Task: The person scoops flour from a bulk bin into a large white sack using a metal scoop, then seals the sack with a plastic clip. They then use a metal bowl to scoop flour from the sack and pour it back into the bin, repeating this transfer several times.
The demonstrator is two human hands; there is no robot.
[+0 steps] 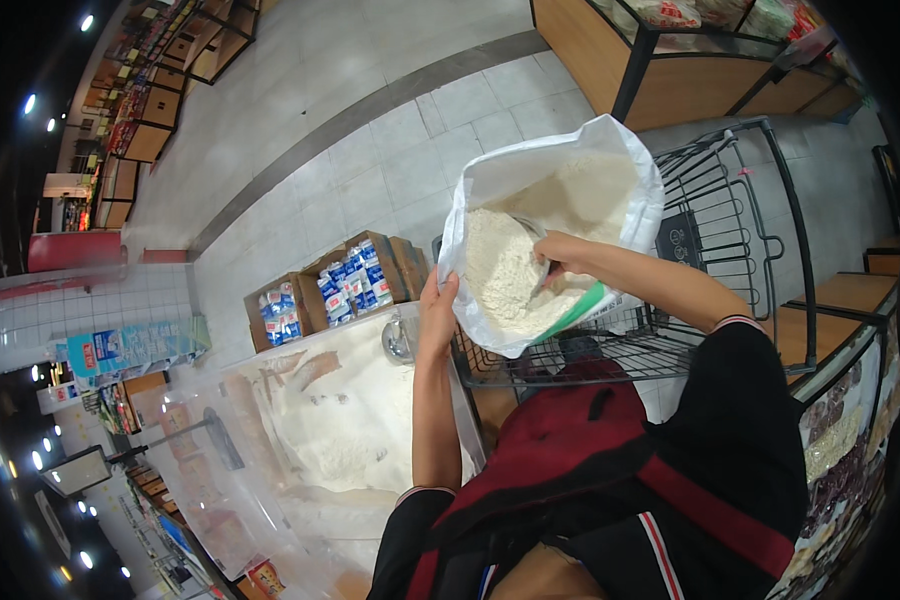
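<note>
A white woven sack point(487, 180) with a green band stands open at the shopping cart, partly filled with pale flour point(499, 262). My left hand point(439, 304) pinches the sack's rim at its left side. Inside the sack's mouth, my right hand point(561, 256) grips a metal scoop or bowl point(541, 279) that is heaped with flour; much of its outline is hidden. To the left of my left forearm is a clear plastic bin point(360, 319) of white flour point(345, 427). A shiny metal scoop point(398, 341) rests at that bin's far edge.
The dark wire shopping cart point(720, 225) extends to the right of the sack. Cardboard boxes point(307, 300) of blue-and-white packets stand beyond the bin. A wood-panelled display counter point(690, 90) is at upper right, and bins of grains point(832, 435) line the right side.
</note>
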